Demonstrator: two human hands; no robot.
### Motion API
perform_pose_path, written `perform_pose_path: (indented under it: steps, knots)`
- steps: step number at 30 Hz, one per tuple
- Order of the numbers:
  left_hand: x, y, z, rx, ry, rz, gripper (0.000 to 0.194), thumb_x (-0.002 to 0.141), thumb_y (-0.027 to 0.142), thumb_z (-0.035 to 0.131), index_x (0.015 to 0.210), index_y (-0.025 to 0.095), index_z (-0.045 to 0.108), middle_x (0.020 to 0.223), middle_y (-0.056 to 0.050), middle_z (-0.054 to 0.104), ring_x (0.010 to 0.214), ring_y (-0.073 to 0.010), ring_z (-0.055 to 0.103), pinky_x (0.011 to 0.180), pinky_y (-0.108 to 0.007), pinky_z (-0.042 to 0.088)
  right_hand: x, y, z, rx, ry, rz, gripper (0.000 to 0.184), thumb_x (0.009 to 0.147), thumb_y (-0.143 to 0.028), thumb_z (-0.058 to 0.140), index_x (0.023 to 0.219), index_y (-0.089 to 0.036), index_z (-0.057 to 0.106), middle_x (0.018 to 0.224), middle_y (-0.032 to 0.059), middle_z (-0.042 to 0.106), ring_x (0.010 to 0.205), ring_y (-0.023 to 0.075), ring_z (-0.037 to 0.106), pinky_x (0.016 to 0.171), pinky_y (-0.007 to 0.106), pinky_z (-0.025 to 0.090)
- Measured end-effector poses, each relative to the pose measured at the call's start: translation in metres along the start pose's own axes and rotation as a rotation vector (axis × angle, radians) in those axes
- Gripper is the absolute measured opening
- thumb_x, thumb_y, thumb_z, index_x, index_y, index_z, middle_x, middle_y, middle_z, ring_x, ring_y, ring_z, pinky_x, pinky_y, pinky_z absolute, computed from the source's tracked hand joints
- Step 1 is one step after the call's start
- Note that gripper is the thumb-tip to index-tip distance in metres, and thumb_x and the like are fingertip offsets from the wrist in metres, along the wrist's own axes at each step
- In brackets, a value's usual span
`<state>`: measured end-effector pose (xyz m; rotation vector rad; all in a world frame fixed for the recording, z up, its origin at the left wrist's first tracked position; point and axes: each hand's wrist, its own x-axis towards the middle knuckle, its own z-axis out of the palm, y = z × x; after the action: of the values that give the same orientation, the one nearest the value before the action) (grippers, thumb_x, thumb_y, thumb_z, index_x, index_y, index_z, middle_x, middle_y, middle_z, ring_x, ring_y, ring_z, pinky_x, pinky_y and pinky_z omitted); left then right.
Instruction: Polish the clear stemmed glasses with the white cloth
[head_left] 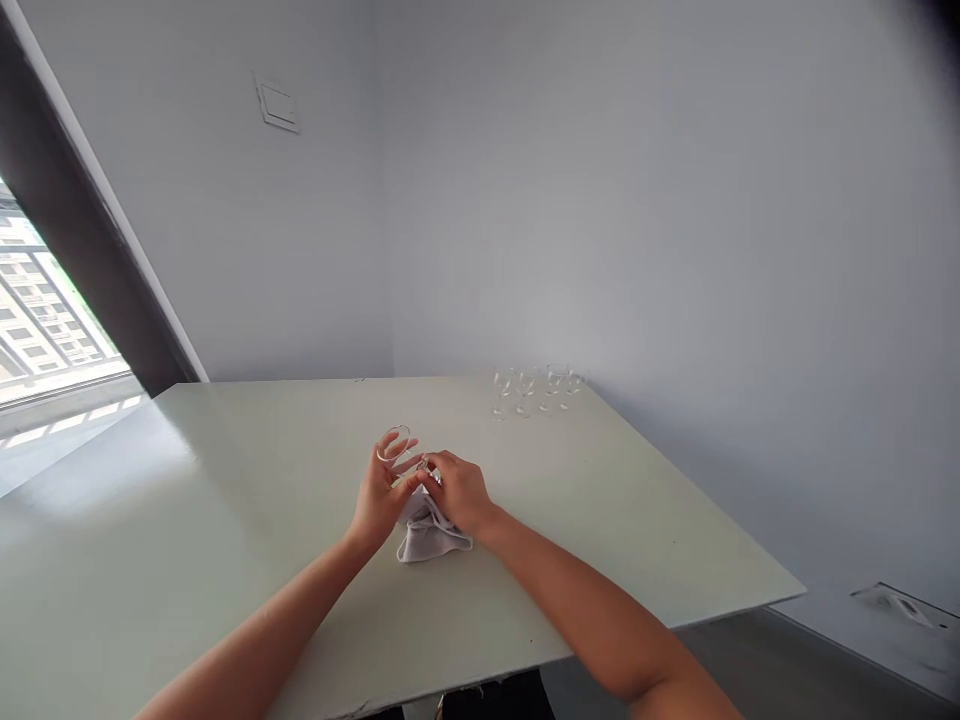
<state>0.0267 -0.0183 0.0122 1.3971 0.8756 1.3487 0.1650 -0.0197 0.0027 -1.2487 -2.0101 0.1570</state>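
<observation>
Just above the table, both hands meet on a clear stemmed glass [394,443] that lies tilted, its round edge facing up and left. My left hand [384,490] curls around that side of the glass, fingers behind it. At the other end, the fingers of my right hand [459,488] close on a narrow part of the glass; its exact outline is hard to see. A pale grey cloth [433,540] bunches beneath the right hand and spreads on the tabletop. Whether the right fingers also pinch the cloth cannot be made out.
Several clear stemmed glasses [525,388] stand upright near the far right corner of the pale table [300,450]. Grey walls [600,200] rise behind it. A window [45,310] is at the left, and a floor-level opening or panel [911,608] is at the right.
</observation>
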Motion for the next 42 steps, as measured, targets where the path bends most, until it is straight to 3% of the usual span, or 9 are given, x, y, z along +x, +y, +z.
perform_pose_path:
  steps: [5, 7, 9, 11, 16, 21, 33, 38, 42]
  knots:
    - [0.001, -0.023, -0.008, 0.447, -0.055, 0.018, 0.079, 0.074, 0.043, 0.057, 0.135, 0.028, 0.009, 0.131, -0.010, 0.041, 0.118, -0.0253, 0.041, 0.093, -0.042, 0.037, 0.009, 0.027, 0.007, 0.170, 0.006, 0.158, 0.015, 0.077, -0.027, 0.051, 0.088, -0.021, 0.059, 0.087, 0.0012, 0.062, 0.065, 0.0114, 0.057, 0.065, 0.023, 0.043]
    - [-0.001, -0.031, -0.009, 0.626, -0.128, 0.040, 0.067, 0.076, 0.046, 0.053, 0.132, 0.027, 0.023, 0.128, -0.008, 0.045, 0.117, -0.0244, 0.042, 0.094, -0.042, 0.035, 0.017, 0.045, 0.007, 0.230, 0.069, 0.287, 0.016, 0.074, -0.026, 0.053, 0.088, -0.020, 0.059, 0.082, 0.0004, 0.062, 0.061, 0.0110, 0.056, 0.065, 0.023, 0.044]
    - [-0.003, -0.037, -0.009, 0.757, -0.232, 0.095, 0.048, 0.077, 0.046, 0.049, 0.120, 0.025, 0.044, 0.119, -0.006, 0.053, 0.113, -0.0223, 0.044, 0.095, -0.039, 0.035, 0.029, 0.066, 0.006, 0.254, 0.122, 0.388, 0.018, 0.074, -0.025, 0.052, 0.089, -0.019, 0.058, 0.076, -0.0005, 0.061, 0.055, 0.0102, 0.056, 0.063, 0.023, 0.044]
    - [-0.005, -0.038, -0.008, 0.842, -0.310, 0.156, 0.036, 0.078, 0.045, 0.049, 0.107, 0.024, 0.055, 0.111, -0.004, 0.058, 0.110, -0.0209, 0.046, 0.094, -0.036, 0.036, 0.042, 0.086, 0.004, 0.249, 0.154, 0.446, 0.017, 0.074, -0.024, 0.049, 0.088, -0.018, 0.058, 0.074, -0.0011, 0.060, 0.050, 0.0093, 0.055, 0.061, 0.024, 0.044]
    - [-0.006, -0.035, -0.007, 0.908, -0.360, 0.236, 0.030, 0.079, 0.041, 0.050, 0.101, 0.025, 0.060, 0.109, -0.003, 0.059, 0.107, -0.0202, 0.047, 0.091, -0.035, 0.039, 0.072, 0.127, 0.007, 0.266, 0.207, 0.568, 0.017, 0.073, -0.024, 0.047, 0.084, -0.017, 0.057, 0.079, 0.0006, 0.059, 0.047, 0.0085, 0.055, 0.053, 0.023, 0.043]
    - [-0.006, -0.036, -0.007, 0.912, -0.369, 0.254, 0.026, 0.079, 0.040, 0.049, 0.098, 0.027, 0.062, 0.108, -0.003, 0.059, 0.104, -0.0205, 0.048, 0.089, -0.037, 0.040, 0.088, 0.146, 0.018, 0.293, 0.248, 0.653, 0.020, 0.073, -0.024, 0.046, 0.087, -0.016, 0.057, 0.082, 0.0029, 0.060, 0.048, 0.0086, 0.056, 0.049, 0.022, 0.041]
    - [-0.006, -0.035, -0.007, 0.873, -0.353, 0.242, 0.026, 0.078, 0.039, 0.051, 0.098, 0.027, 0.063, 0.107, -0.004, 0.059, 0.104, -0.0212, 0.048, 0.090, -0.037, 0.039, 0.095, 0.145, 0.016, 0.437, 0.304, 0.724, 0.022, 0.070, -0.026, 0.051, 0.088, -0.015, 0.056, 0.082, 0.0028, 0.057, 0.054, 0.0081, 0.055, 0.052, 0.020, 0.043]
    - [-0.007, -0.033, -0.008, 0.878, -0.335, 0.266, 0.022, 0.079, 0.036, 0.049, 0.090, 0.026, 0.065, 0.111, -0.004, 0.057, 0.107, -0.0209, 0.046, 0.092, -0.036, 0.037, 0.061, 0.124, 0.001, 0.563, 0.308, 0.773, 0.031, 0.076, -0.040, 0.045, 0.090, -0.015, 0.054, 0.083, 0.0056, 0.056, 0.054, 0.0088, 0.052, 0.048, 0.021, 0.042]
    - [-0.006, -0.030, -0.009, 0.805, -0.224, 0.219, 0.023, 0.081, 0.034, 0.044, 0.088, 0.025, 0.064, 0.106, -0.002, 0.060, 0.100, -0.0181, 0.051, 0.087, -0.031, 0.038, 0.015, 0.082, -0.012, 0.681, 0.102, 0.731, 0.042, 0.075, -0.053, 0.044, 0.077, -0.014, 0.059, 0.070, 0.0041, 0.057, 0.050, 0.0101, 0.050, 0.042, 0.021, 0.038]
